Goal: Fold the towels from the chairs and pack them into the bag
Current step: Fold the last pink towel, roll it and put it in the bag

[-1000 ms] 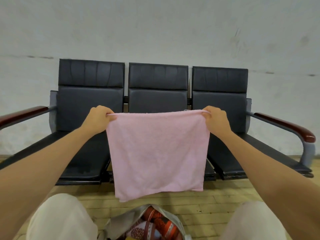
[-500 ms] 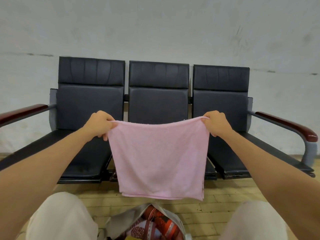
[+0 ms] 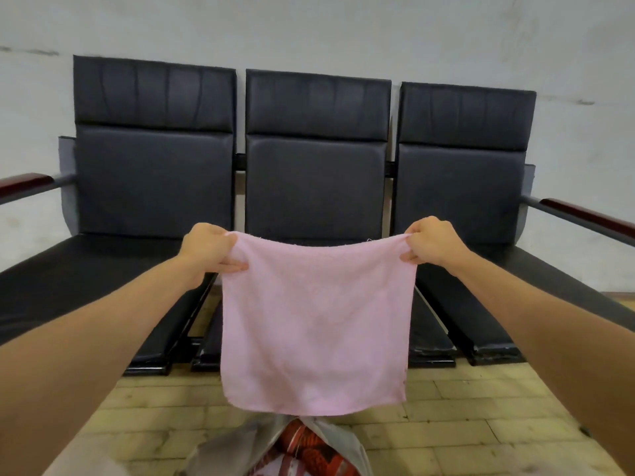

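— What are the fingers (image 3: 236, 267) doing?
— Left hand (image 3: 209, 250) pinches the pink towel (image 3: 314, 321) by its nine o'clock top corner, and right hand (image 3: 434, 243) by the three o'clock one. It hangs flat between them.
— Around it?
— Black chairs (image 3: 318, 187) at twelve, open bag (image 3: 237, 448) at six on the floor (image 3: 464, 417).

pink square terry towel (image 3: 314, 324) hangs flat and unfolded, pinched at both top corners, top edge sagging a bit, in front of row of three black padded chairs (image 3: 316, 187); grey fabric bag (image 3: 226, 448) on near floor below towel, mouth open, red patterned cloth (image 3: 309, 448) inside
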### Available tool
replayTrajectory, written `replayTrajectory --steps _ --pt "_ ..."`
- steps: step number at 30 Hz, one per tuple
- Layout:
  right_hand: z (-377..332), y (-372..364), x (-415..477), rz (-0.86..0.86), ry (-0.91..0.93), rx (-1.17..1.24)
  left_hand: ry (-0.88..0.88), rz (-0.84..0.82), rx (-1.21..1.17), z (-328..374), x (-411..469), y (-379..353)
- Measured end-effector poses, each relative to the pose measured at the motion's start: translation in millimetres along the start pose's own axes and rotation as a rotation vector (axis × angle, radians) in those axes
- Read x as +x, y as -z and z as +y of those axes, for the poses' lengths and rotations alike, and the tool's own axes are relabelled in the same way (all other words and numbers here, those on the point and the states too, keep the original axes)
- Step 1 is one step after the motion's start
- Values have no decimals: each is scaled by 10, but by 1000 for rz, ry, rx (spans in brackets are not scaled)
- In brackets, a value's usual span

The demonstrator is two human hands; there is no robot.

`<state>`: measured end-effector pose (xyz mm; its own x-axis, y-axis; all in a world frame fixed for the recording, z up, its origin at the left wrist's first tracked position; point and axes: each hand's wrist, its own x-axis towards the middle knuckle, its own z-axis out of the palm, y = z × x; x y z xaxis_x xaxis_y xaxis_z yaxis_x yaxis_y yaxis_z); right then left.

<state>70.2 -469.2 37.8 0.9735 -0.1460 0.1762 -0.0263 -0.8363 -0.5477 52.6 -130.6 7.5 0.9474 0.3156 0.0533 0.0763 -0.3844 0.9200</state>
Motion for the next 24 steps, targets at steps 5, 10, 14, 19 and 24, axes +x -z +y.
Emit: replayTrajectory --steps 5,10,14,19,24 --pt "267 -600 11 175 117 -10 -264 133 58 -370 143 -418" --pt "762 -1128 -222 -254 153 -256 -199 -338 512 -1110 -39 -690" --pt "877 -1323 -372 -423 227 -427 -299 -644 847 -1440 -238 -730" --pt "817 -1338 -377 -469 209 -420 -252 -728 925 -1374 -175 -688" --pt "762 -1481 -149 -510 216 -370 -219 -689 995 -1457 219 -614"
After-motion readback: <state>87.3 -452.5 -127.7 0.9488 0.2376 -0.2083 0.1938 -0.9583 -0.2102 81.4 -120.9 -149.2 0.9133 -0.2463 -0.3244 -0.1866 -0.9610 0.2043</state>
